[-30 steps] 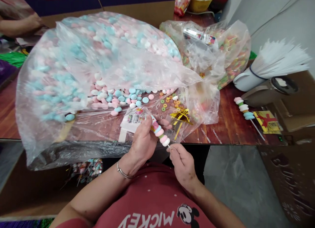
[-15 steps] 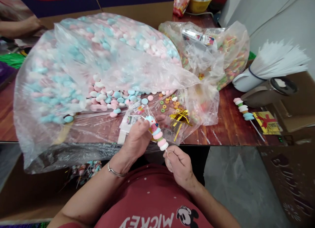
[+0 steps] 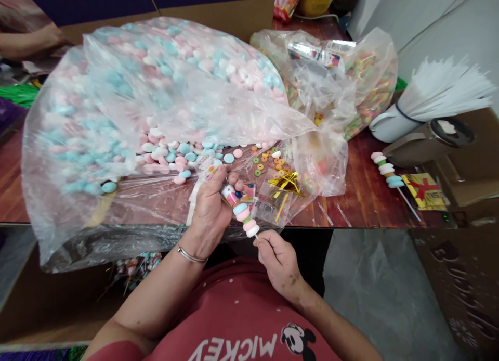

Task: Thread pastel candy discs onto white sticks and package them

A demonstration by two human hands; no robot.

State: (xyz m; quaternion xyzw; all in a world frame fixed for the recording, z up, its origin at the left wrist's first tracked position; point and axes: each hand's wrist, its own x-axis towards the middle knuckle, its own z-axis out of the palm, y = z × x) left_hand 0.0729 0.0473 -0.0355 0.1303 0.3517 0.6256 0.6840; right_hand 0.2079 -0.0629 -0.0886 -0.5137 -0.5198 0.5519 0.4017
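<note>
My right hand (image 3: 278,259) pinches the thin white stick at the lower end of a candy skewer (image 3: 246,219). Pink, blue, green and white pieces are threaded along it, tilted up to the left. Around its upper end is a clear printed wrapper (image 3: 231,194). My left hand (image 3: 212,207) has its thumb and curled fingers closed at the wrapper's top. Just beyond, gold twist ties (image 3: 284,183) lie by a flat clear packet (image 3: 268,207). Loose ring candies (image 3: 260,167) and pastel candies (image 3: 191,156) are spread behind my hands.
A huge clear bag of pastel candies (image 3: 117,95) covers the table's left; a bag of ring candies (image 3: 366,75) stands behind right. At right are a white mug of sticks (image 3: 390,124), a lidded mug (image 3: 413,149) and another skewer (image 3: 386,168). Someone's hand (image 3: 50,36) shows far left.
My left hand has shifted up and its fingers have curled in at the wrapper's top. The skewer and my right hand have moved slightly left.
</note>
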